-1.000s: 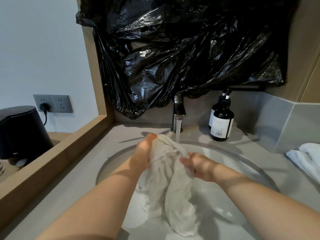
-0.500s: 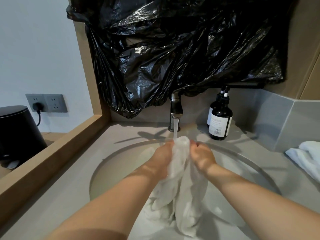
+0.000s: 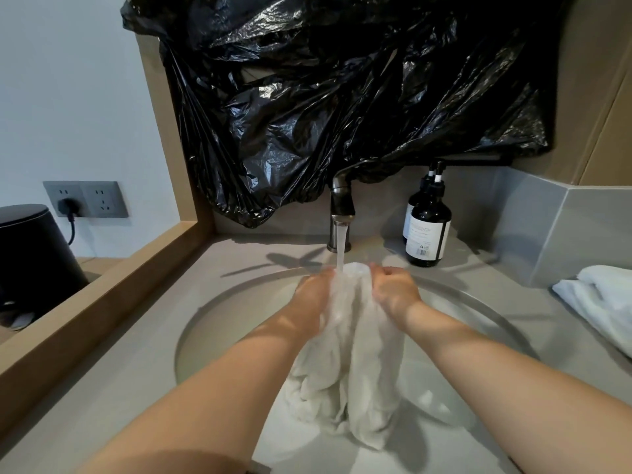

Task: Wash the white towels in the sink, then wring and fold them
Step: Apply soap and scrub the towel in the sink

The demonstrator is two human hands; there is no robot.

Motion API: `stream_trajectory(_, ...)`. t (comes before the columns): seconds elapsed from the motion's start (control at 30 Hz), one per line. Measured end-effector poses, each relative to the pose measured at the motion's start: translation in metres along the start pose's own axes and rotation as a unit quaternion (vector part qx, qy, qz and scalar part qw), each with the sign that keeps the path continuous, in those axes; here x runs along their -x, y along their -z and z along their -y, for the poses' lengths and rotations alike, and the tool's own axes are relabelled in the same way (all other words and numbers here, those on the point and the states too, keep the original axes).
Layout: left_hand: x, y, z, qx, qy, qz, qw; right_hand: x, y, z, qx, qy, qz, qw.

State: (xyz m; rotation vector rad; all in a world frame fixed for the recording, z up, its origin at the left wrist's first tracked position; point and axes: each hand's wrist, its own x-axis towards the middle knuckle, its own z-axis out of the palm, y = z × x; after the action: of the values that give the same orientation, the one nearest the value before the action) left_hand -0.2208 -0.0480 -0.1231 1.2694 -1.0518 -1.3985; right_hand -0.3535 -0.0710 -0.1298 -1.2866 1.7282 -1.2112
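A wet white towel (image 3: pixel 355 364) hangs bunched over the round sink (image 3: pixel 219 302). My left hand (image 3: pixel 313 294) grips its upper left part and my right hand (image 3: pixel 395 290) grips its upper right part, fists close together. Water runs from the dark faucet (image 3: pixel 342 208) onto the towel's top between my hands. The towel's lower end droops into the basin. More white towels (image 3: pixel 602 302) lie on the counter at the right.
Two dark pump bottles (image 3: pixel 427 227) stand right of the faucet. Black plastic sheeting (image 3: pixel 342 97) covers the wall above. A wooden ledge (image 3: pixel 102 295) borders the counter at the left, with a black appliance (image 3: pixel 34 248) and a wall socket (image 3: pixel 85 199) beyond.
My hands have drawn together and lifted the towel's top up under the running water; a second ago they were lower and farther apart on the cloth.
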Motion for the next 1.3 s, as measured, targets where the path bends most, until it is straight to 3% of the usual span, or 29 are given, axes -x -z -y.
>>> stream_trajectory(0.07, 0.003, 0.006, 0.002, -0.055, -0.036, 0.016, 0.998, -0.001, 0.003, 0.001, -0.036, -0.014, 0.032, 0.999)
stream_trajectory(0.2, 0.008, 0.019, 0.007, -0.176, -0.031, 0.135, 0.975, -0.001, -0.001, 0.010, -0.085, 0.008, 0.052, 0.995)
stream_trajectory(0.3, 0.009, 0.021, 0.005, -0.223, -0.055, 0.131, 0.965, -0.007, 0.003, 0.005, -0.056, 0.013, 0.044, 0.997)
stream_trajectory(0.37, 0.005, 0.021, 0.004, -0.154, -0.079, 0.135, 0.976, -0.013, 0.011, -0.006, -0.040, -0.012, 0.078, 0.996)
stream_trajectory(0.5, 0.003, 0.029, -0.002, -0.019, -0.102, 0.097, 0.990, -0.014, 0.026, -0.023, -0.160, -0.129, 0.202, 0.958)
stream_trajectory(0.6, -0.002, 0.036, -0.004, 0.077, -0.084, 0.092, 0.989, -0.004, 0.028, -0.028, 0.006, -0.115, 0.403, 0.908)
stream_trajectory(0.63, -0.002, 0.038, -0.005, 0.104, -0.072, 0.082, 0.989, 0.003, 0.025, -0.031, 0.080, -0.104, 0.433, 0.892)
stream_trajectory(0.73, -0.006, 0.039, -0.005, 0.157, -0.038, 0.093, 0.983, 0.008, 0.007, -0.036, 0.192, -0.032, 0.359, 0.913)
stream_trajectory(0.8, -0.006, 0.041, -0.009, 0.194, -0.022, 0.106, 0.975, 0.002, 0.002, -0.035, 0.144, -0.006, 0.285, 0.948)
stream_trajectory(0.9, -0.010, 0.047, -0.009, 0.209, -0.016, 0.174, 0.962, -0.005, 0.012, -0.025, 0.000, -0.071, 0.211, 0.975)
stream_trajectory(0.97, -0.041, 0.054, 0.010, 0.133, -0.001, 0.128, 0.983, -0.001, 0.012, -0.011, -0.029, -0.063, 0.193, 0.979)
stream_trajectory(1.03, -0.053, 0.050, 0.014, 0.027, 0.014, 0.009, 0.999, 0.009, 0.003, 0.004, -0.014, 0.002, 0.167, 0.986)
stream_trajectory(1.1, -0.034, 0.032, 0.001, -0.016, 0.006, -0.042, 0.999, 0.022, -0.010, 0.016, -0.026, 0.070, 0.136, 0.988)
stream_trajectory(1.23, -0.026, 0.006, 0.007, 0.024, -0.005, 0.048, 0.999, 0.031, -0.028, 0.022, 0.006, 0.145, 0.033, 0.989)
stream_trajectory(1.27, -0.036, 0.005, 0.010, 0.036, -0.019, 0.029, 0.999, 0.023, -0.027, 0.019, 0.017, 0.137, -0.004, 0.990)
stream_trajectory(1.3, -0.054, 0.008, 0.018, 0.045, -0.025, 0.059, 0.997, 0.009, -0.024, 0.014, 0.012, 0.119, -0.033, 0.992)
